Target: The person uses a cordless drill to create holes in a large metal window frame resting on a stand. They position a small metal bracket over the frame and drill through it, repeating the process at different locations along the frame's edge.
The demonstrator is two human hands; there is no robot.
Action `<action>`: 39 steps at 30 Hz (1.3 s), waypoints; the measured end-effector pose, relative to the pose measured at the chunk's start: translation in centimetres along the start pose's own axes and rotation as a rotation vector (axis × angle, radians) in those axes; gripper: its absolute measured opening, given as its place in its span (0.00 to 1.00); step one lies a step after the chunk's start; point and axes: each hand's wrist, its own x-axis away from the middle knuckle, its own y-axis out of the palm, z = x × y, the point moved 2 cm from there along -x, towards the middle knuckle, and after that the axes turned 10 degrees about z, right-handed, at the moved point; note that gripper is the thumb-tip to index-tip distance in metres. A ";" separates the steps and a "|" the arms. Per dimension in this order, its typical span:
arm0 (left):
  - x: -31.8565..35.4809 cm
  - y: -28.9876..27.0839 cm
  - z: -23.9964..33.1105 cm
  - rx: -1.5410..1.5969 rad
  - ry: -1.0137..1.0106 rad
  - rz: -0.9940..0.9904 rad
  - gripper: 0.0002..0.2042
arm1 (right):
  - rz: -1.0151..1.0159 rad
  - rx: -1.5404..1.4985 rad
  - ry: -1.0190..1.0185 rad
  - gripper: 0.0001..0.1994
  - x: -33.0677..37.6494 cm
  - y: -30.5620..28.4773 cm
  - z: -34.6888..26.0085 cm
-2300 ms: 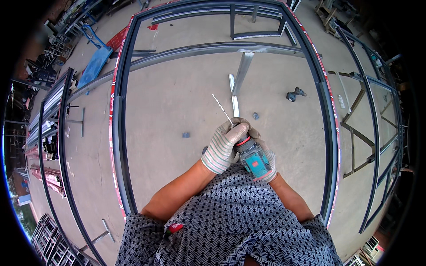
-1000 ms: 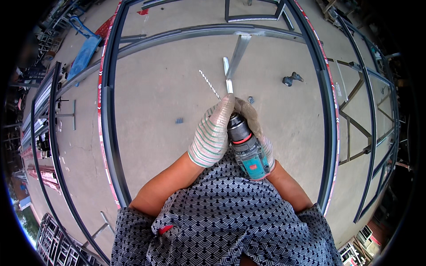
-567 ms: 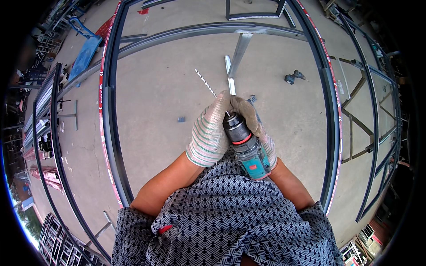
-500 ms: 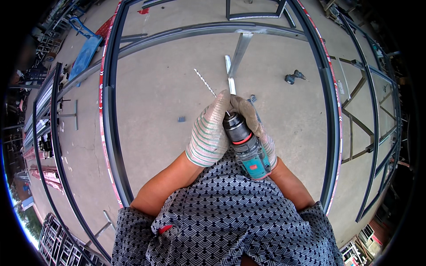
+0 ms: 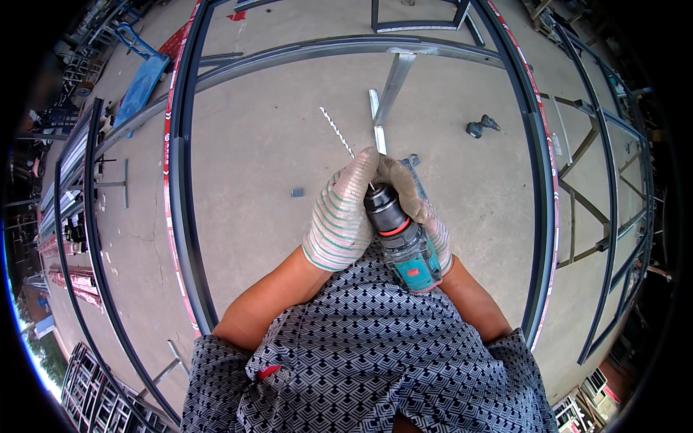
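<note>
In front of my chest, both gloved hands are together around the front of a teal and black cordless drill [image 5: 410, 254]. My left hand [image 5: 341, 222] is closed, with a long pale spiral drill bit [image 5: 336, 132] sticking up and leftward from behind its fingers. Against the drill's far right side lies my right hand [image 5: 413, 193], its fingers curled around toward the chuck [image 5: 384, 206]. A thin metal shank [image 5: 372, 185] shows at the chuck's mouth, close to both hands' fingertips. The drill's handle and part of the right hand are hidden.
Long dark metal frame bars [image 5: 184, 180] run along both sides of me, joined by a crossbar [image 5: 310, 49] ahead. Another drill [image 5: 481, 126] lies on the floor at right. A small grey-blue piece [image 5: 297, 193] rests at left, and a blue cart [image 5: 144, 83] stands farther off.
Both hands keep nearly the same grip on the drill and the bit. The spiral bit stands very slightly more upright, and the view has shifted a little.
</note>
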 end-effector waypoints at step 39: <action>0.1 0.0 -0.2 0.107 0.007 0.102 0.24 | 0.078 0.440 -0.248 0.17 -0.3 0.1 1.1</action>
